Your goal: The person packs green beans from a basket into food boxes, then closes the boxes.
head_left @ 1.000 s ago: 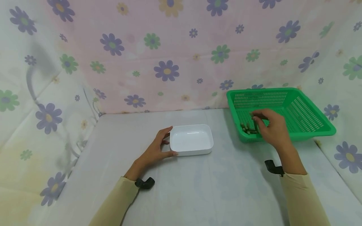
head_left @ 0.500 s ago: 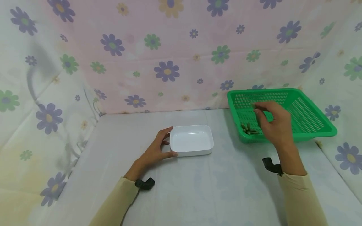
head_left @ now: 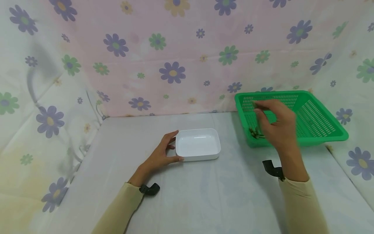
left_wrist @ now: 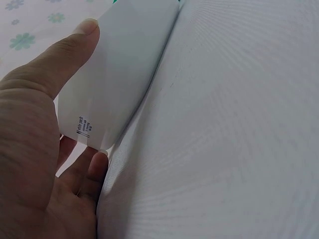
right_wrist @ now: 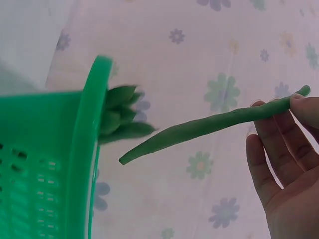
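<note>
My left hand [head_left: 161, 153] holds the left end of a white rectangular dish [head_left: 198, 144], thumb at the near side and fingers at the far side. In the left wrist view, small dark print shows on the dish's [left_wrist: 112, 74] wall. Over the near left part of a green plastic basket [head_left: 321, 140], my right hand [head_left: 280, 125] pinches one end of a long green bean [right_wrist: 199, 128] between thumb and fingers. The bean hangs away from the hand. Several more green beans [head_left: 255, 133] lie in the basket's near left corner, partly behind the hand.
The dish and basket stand on a table covered with a white cloth [head_left: 204, 195]. Flowered cloth [head_left: 187, 52] hangs behind and at both sides. A black wrist mount [head_left: 273, 169] sticks out from the right wrist, and another mount [head_left: 149, 189] from the left.
My right hand has risen with the bean from the pile and shifted a little left above the basket. My left hand and the dish have stayed in place.
</note>
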Demonstrator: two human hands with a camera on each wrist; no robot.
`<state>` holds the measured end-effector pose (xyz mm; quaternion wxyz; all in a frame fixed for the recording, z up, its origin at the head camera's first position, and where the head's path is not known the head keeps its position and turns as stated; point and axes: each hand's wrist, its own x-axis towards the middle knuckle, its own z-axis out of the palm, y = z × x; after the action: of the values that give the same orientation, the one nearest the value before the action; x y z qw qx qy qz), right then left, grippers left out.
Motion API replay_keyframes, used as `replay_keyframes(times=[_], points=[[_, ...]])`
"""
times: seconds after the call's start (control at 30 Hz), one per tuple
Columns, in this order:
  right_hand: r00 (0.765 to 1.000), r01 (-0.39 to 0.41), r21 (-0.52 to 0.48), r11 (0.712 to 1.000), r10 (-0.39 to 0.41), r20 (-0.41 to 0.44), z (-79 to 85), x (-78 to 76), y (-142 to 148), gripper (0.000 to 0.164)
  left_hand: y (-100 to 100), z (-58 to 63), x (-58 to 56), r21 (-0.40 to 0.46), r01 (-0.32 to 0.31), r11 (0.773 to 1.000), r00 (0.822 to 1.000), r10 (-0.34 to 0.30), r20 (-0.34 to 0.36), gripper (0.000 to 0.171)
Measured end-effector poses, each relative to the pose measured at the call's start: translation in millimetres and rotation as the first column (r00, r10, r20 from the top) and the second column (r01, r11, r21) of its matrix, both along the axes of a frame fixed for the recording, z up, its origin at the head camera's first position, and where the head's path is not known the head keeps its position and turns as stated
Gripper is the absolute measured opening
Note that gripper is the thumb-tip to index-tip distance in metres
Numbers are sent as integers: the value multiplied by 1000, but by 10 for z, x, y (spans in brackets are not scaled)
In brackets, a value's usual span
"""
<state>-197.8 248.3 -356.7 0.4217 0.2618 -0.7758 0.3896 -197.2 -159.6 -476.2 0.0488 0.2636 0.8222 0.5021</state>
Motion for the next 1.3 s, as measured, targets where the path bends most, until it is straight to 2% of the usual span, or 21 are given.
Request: replay_keyframes(times=[0.2,0.47,0.63,0.9,1.2,1.3], points=[[999,-44,2,999,44,7,29,-32,-180,24,8,62,5,18,8,1000,999,-8,32,108],[993,-114,-37,993,115,28,33,-42,-480,30,2,71,16,9,1,1000,999,-1,37,109],[990,-131,-5,991,131,61,10,-53,-630,27,-6,68,14,-2,1,1000,999,-1,38,108],[979,-170,24,985,166,119,-115,-160,-855,25,-10,73,18,-5,7,1000,999,-7,39,107],[951,-238,69,969,218,219,-330,-233,-1146,23,2,53,17,11,3,1000,998,-4,65,107],[941,-260,78,962,234,245,-421,-253,-1236,22,-33,-93,-73,-13,-2,1000,999,2,46,110]])
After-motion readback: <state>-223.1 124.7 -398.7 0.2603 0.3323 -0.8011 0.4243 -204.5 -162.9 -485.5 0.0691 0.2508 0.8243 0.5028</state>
